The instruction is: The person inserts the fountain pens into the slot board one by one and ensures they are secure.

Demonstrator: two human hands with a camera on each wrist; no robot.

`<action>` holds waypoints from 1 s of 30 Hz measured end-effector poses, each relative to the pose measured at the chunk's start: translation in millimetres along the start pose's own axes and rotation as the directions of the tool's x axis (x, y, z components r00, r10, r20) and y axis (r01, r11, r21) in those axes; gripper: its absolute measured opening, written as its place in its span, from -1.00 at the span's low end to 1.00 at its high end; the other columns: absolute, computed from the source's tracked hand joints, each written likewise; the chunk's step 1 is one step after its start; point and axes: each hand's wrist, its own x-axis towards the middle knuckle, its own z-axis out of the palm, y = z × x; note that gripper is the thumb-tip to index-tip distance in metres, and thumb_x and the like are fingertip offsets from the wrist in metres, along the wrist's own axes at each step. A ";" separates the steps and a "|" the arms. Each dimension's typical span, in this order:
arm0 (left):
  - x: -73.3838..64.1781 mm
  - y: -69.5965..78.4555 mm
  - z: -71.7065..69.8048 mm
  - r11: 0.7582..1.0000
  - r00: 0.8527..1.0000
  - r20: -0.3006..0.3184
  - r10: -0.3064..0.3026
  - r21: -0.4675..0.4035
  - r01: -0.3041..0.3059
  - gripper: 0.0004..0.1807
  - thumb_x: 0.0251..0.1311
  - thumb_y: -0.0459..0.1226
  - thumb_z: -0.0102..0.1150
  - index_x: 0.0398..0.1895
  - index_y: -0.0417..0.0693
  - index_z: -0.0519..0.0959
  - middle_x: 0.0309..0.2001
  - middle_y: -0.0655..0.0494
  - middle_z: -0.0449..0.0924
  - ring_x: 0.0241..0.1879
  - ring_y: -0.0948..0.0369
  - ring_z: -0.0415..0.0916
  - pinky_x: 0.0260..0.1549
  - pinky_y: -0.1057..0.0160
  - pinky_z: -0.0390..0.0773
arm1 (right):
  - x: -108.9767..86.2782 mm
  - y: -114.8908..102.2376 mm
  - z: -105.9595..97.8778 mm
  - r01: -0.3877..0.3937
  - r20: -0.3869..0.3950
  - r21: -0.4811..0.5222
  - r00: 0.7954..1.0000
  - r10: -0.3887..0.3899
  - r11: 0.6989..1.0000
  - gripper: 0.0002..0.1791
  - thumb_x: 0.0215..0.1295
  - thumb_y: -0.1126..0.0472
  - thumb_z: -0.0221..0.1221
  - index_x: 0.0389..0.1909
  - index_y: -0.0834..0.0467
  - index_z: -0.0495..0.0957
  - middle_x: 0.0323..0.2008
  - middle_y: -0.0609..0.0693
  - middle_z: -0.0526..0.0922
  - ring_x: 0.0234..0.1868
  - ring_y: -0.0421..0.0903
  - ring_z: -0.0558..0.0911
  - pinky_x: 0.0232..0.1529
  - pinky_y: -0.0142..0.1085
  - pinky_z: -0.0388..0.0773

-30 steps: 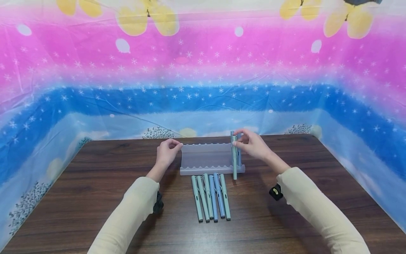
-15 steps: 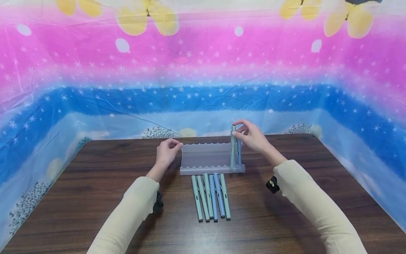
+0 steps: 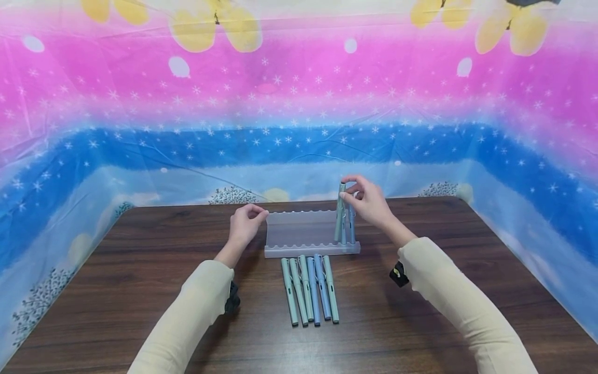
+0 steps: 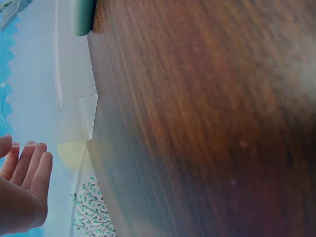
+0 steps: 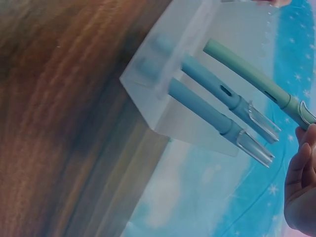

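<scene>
A translucent pen rack with scalloped edges stands mid-table. The left hand pinches its upper left corner between thumb and fingers. Near the rack's right end, the right hand holds a green fountain pen by its capped top, slightly tilted. In the right wrist view, that green pen has its lower end apart from the rack's front ledge. Beside it, two blue pens lean side by side in the rack's end slots, clips upward. Part of the right hand is cut off by the frame edge.
Several green and blue pens lie in a row in front of the rack on the brown wooden table. A patterned cloth hangs around the back and sides.
The right hand has raised the green pen from in front of the rack and shifted it slightly left, past the second blue pen. The left hand stays at the corner.
</scene>
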 end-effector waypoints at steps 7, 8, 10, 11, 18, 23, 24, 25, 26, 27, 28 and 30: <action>-0.2 0.3 -0.3 1.000 1.000 0.000 0.005 0.001 -0.005 -0.79 0.12 -0.20 0.12 -0.35 -0.20 0.55 -0.34 -0.06 0.58 -0.28 0.07 0.44 -0.26 0.12 0.36 | -7.7 4.5 8.6 0.023 0.022 -0.023 1.000 -0.022 0.999 -0.69 0.18 0.22 0.13 -0.03 0.10 0.40 -0.36 0.06 0.59 -0.65 -0.01 0.47 -0.69 -0.26 0.36; -0.1 0.3 -0.2 1.000 1.000 0.001 0.006 0.001 -0.006 -0.79 0.13 -0.21 0.12 -0.35 -0.20 0.55 -0.35 -0.06 0.58 -0.28 0.07 0.44 -0.25 0.12 0.36 | -8.5 4.4 9.4 0.024 0.029 -0.028 0.999 -0.023 0.999 -0.69 0.18 0.22 0.13 -0.03 0.10 0.40 -0.36 0.06 0.59 -0.64 -0.01 0.48 -0.69 -0.26 0.38; 0.2 0.2 -0.1 1.000 1.000 0.000 0.008 -0.002 -0.008 -0.80 0.12 -0.21 0.12 -0.35 -0.20 0.55 -0.34 -0.06 0.58 -0.28 0.06 0.44 -0.25 0.11 0.36 | -9.5 4.6 10.7 0.024 0.044 -0.030 0.999 -0.022 0.999 -0.68 0.18 0.22 0.12 -0.03 0.10 0.40 -0.35 0.06 0.59 -0.65 0.01 0.48 -0.69 -0.25 0.39; 0.4 0.0 0.0 1.000 1.000 0.000 0.009 -0.003 -0.009 -0.80 0.12 -0.21 0.12 -0.35 -0.20 0.55 -0.34 -0.06 0.58 -0.28 0.06 0.44 -0.25 0.11 0.36 | -9.9 4.4 11.2 0.021 0.052 -0.029 0.998 -0.020 0.999 -0.68 0.19 0.22 0.12 -0.02 0.09 0.39 -0.35 0.06 0.58 -0.65 0.03 0.49 -0.69 -0.25 0.40; 1.4 -1.0 0.5 1.000 1.000 0.003 0.008 -0.004 -0.008 -0.79 0.12 -0.20 0.12 -0.34 -0.20 0.55 -0.33 -0.06 0.58 -0.26 0.06 0.44 -0.24 0.11 0.36 | -9.8 5.3 13.0 -0.014 0.090 -0.035 0.996 0.017 0.999 -0.68 0.20 0.20 0.11 -0.01 0.07 0.39 -0.34 0.04 0.57 -0.61 0.08 0.52 -0.66 -0.24 0.43; 1.0 -1.4 0.6 1.000 1.000 0.002 0.010 -0.003 -0.010 -0.79 0.12 -0.20 0.12 -0.34 -0.20 0.55 -0.34 -0.06 0.58 -0.27 0.06 0.44 -0.26 0.12 0.36 | -9.6 6.3 14.6 -0.030 0.108 -0.046 0.993 0.035 0.998 -0.68 0.20 0.19 0.10 -0.01 0.05 0.39 -0.33 0.04 0.56 -0.57 0.05 0.54 -0.62 -0.24 0.45; 0.9 -1.2 0.6 1.000 1.000 0.000 0.010 -0.002 -0.010 -0.79 0.12 -0.20 0.12 -0.35 -0.20 0.55 -0.34 -0.06 0.58 -0.28 0.07 0.44 -0.27 0.12 0.36 | -9.7 6.5 14.9 -0.031 0.111 -0.050 0.993 0.037 0.998 -0.68 0.20 0.19 0.11 -0.01 0.05 0.39 -0.33 0.04 0.57 -0.56 0.04 0.54 -0.61 -0.24 0.45; 0.8 -1.1 0.5 1.000 1.000 -0.001 0.009 -0.002 -0.009 -0.79 0.12 -0.20 0.12 -0.35 -0.20 0.55 -0.34 -0.05 0.58 -0.28 0.07 0.43 -0.27 0.13 0.36 | -9.8 6.6 15.2 -0.033 0.112 -0.055 0.993 0.039 0.998 -0.68 0.21 0.18 0.10 -0.01 0.04 0.39 -0.33 0.04 0.57 -0.56 0.03 0.54 -0.61 -0.24 0.45; 0.6 -1.1 0.5 1.000 1.000 -0.001 0.010 -0.002 -0.010 -0.79 0.12 -0.20 0.12 -0.35 -0.20 0.55 -0.34 -0.05 0.58 -0.28 0.07 0.43 -0.27 0.13 0.36 | -9.9 6.7 15.5 -0.032 0.113 -0.058 0.993 0.038 0.998 -0.68 0.21 0.18 0.10 -0.01 0.04 0.39 -0.33 0.04 0.57 -0.56 0.02 0.54 -0.61 -0.24 0.44; 0.5 -1.1 0.4 1.000 1.000 -0.001 0.010 -0.001 -0.010 -0.79 0.12 -0.20 0.12 -0.35 -0.20 0.55 -0.34 -0.05 0.58 -0.28 0.07 0.43 -0.28 0.13 0.36 | -10.0 6.8 15.7 -0.029 0.111 -0.063 0.993 0.036 0.998 -0.68 0.21 0.18 0.10 0.00 0.04 0.40 -0.33 0.03 0.57 -0.56 0.01 0.53 -0.61 -0.24 0.44; 0.4 -0.9 0.4 1.000 1.000 -0.002 0.010 0.000 -0.010 -0.79 0.12 -0.20 0.12 -0.35 -0.20 0.56 -0.35 -0.05 0.58 -0.27 0.07 0.42 -0.28 0.13 0.35 | -10.4 6.8 15.9 -0.025 0.107 -0.070 0.994 0.032 0.997 -0.68 0.20 0.18 0.11 0.00 0.04 0.40 -0.33 0.02 0.57 -0.56 0.00 0.53 -0.61 -0.24 0.43; 0.2 -1.0 0.3 1.000 1.000 -0.002 0.011 -0.001 -0.011 -0.79 0.13 -0.20 0.12 -0.35 -0.20 0.55 -0.35 -0.05 0.58 -0.27 0.07 0.42 -0.28 0.13 0.35 | -10.9 6.7 16.2 -0.008 0.092 -0.094 0.996 0.017 0.996 -0.68 0.20 0.18 0.11 0.00 0.05 0.41 -0.35 0.00 0.56 -0.58 -0.05 0.51 -0.63 -0.26 0.42</action>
